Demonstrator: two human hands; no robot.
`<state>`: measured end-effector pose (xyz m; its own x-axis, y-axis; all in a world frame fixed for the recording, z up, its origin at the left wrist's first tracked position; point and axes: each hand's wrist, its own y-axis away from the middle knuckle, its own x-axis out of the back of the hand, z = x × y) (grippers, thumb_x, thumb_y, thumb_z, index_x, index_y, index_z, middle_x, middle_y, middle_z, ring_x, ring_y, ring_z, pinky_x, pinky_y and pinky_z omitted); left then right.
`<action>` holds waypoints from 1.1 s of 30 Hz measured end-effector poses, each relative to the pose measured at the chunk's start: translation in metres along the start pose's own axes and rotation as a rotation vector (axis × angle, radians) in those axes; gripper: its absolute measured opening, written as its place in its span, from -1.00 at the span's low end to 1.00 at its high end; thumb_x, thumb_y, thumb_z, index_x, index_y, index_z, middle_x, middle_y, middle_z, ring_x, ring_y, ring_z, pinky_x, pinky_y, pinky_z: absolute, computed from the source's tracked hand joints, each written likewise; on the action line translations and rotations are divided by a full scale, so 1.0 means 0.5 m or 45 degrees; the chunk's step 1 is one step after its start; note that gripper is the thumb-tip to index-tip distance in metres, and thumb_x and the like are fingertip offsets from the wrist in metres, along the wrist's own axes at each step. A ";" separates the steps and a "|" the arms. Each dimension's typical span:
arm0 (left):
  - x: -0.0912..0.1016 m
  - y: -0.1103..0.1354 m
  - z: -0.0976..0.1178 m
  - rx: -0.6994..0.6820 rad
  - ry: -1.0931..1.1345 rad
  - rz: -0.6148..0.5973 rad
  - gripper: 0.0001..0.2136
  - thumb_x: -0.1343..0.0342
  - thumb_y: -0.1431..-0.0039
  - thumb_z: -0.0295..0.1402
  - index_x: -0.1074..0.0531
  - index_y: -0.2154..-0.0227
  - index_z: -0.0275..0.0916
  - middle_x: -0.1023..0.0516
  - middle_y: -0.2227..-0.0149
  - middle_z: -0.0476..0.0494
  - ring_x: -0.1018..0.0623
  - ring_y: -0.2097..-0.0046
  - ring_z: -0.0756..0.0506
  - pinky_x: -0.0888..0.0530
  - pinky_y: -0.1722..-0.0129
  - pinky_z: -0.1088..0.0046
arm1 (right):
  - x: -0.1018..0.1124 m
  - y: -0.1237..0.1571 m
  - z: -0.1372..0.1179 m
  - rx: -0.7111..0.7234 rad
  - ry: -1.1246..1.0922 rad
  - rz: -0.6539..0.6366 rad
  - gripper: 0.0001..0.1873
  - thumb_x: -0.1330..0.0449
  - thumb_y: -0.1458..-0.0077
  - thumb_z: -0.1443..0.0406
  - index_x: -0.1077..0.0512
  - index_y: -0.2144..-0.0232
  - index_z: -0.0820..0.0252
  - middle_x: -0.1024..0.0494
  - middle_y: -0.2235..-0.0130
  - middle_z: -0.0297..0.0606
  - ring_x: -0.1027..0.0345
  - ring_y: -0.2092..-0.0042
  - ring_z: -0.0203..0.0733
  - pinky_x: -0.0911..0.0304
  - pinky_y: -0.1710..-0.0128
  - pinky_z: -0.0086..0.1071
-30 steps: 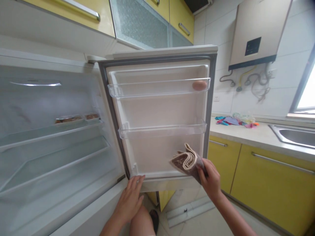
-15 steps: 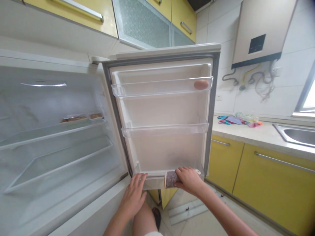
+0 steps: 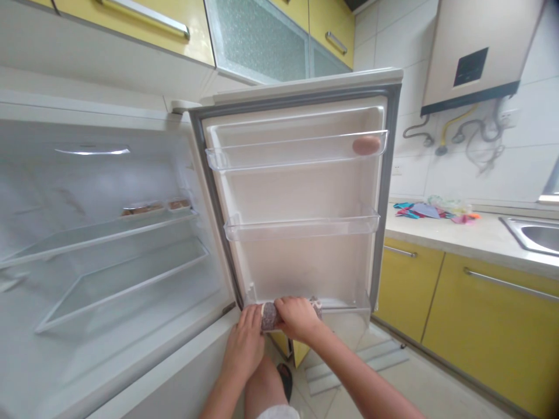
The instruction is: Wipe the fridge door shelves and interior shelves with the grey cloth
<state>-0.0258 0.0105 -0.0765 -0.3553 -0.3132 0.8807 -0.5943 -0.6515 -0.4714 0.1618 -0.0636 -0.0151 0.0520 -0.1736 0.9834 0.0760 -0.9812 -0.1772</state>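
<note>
The fridge door (image 3: 301, 192) stands open in front of me. My right hand (image 3: 297, 317) is closed over a folded grey speckled cloth (image 3: 269, 317) with pale edges, pressed along the rim of the bottom door shelf (image 3: 347, 317). At the shelf's left end, my left hand (image 3: 250, 334) curls its fingers over the rim, close against the cloth's left end. Its thumb is hidden. Higher up, the clear middle door shelf (image 3: 301, 228) holds nothing visible. A brown egg (image 3: 366, 145) lies at the right of the top door shelf (image 3: 279, 155).
Inside the fridge on the left, packed food (image 3: 142, 209) sits on an upper glass shelf (image 3: 87, 235). To the right are a counter (image 3: 441, 233) with coloured cloths (image 3: 419, 210), a sink (image 3: 535, 233) and yellow cabinets (image 3: 493, 326). A water heater (image 3: 474, 55) hangs above.
My right hand has slid the cloth leftward along the bottom shelf's rim, up to my left hand. My left hand stays at the left end. The view has shifted slightly.
</note>
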 end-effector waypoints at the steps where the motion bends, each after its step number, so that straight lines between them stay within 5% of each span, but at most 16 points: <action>1: 0.004 0.000 0.006 0.024 -0.026 0.012 -0.46 0.07 -0.10 -0.61 -0.30 -0.19 -0.31 -0.43 -0.22 -0.31 -0.35 -0.32 -0.25 -0.45 -0.21 0.14 | -0.001 0.003 0.004 0.002 -0.002 0.004 -0.56 -0.21 -0.26 0.10 -0.39 -0.10 0.18 -0.47 -0.11 -0.14 -0.43 -0.03 -0.09 -0.44 -0.01 -0.06; 8: -0.005 0.010 0.006 0.012 -0.143 0.120 -0.49 0.08 -0.19 -0.58 -0.31 -0.21 -0.23 -0.46 -0.22 -0.25 -0.39 -0.29 -0.23 -0.50 -0.13 0.19 | -0.006 0.067 0.099 -0.011 -0.024 0.091 -0.67 -0.23 -0.21 0.13 -0.44 0.03 0.15 -0.57 0.10 -0.19 -0.47 0.06 -0.05 -0.36 0.06 -0.18; 16: -0.027 0.021 -0.018 -0.067 -0.113 0.311 -0.49 0.07 -0.16 -0.59 -0.35 -0.18 -0.25 -0.50 -0.15 -0.23 -0.45 -0.22 -0.18 -0.44 -0.19 0.21 | -0.019 0.185 0.253 -0.134 -0.091 0.252 -0.60 -0.27 -0.17 0.15 -0.42 -0.04 0.10 -0.59 0.02 -0.13 -0.44 -0.02 0.03 -0.20 -0.02 -0.13; 24: -0.002 0.013 0.034 0.111 -0.077 0.191 -0.54 0.03 -0.17 -0.55 -0.34 -0.15 -0.30 -0.47 -0.17 -0.29 -0.40 -0.24 -0.26 -0.39 -0.21 0.10 | -0.006 0.147 0.183 -0.264 0.084 0.163 -0.74 -0.26 -0.11 0.34 -0.44 0.11 0.15 -0.58 0.08 -0.17 -0.43 0.01 0.06 -0.12 0.08 -0.16; 33: 0.040 -0.002 0.060 0.146 -0.079 0.033 -0.56 0.06 -0.16 -0.60 -0.37 -0.11 -0.33 -0.50 -0.08 -0.30 -0.44 -0.17 -0.24 -0.38 -0.16 0.19 | -0.021 0.080 0.096 -0.170 0.165 0.134 -0.77 -0.12 -0.17 0.44 -0.39 0.11 0.20 -0.55 0.09 -0.07 -0.42 0.06 0.02 -0.09 0.14 -0.18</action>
<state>-0.0106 -0.0160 -0.0573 -0.3222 -0.3705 0.8712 -0.4981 -0.7162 -0.4888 0.2123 -0.0971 -0.0346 -0.0761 -0.2766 0.9580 -0.0560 -0.9581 -0.2811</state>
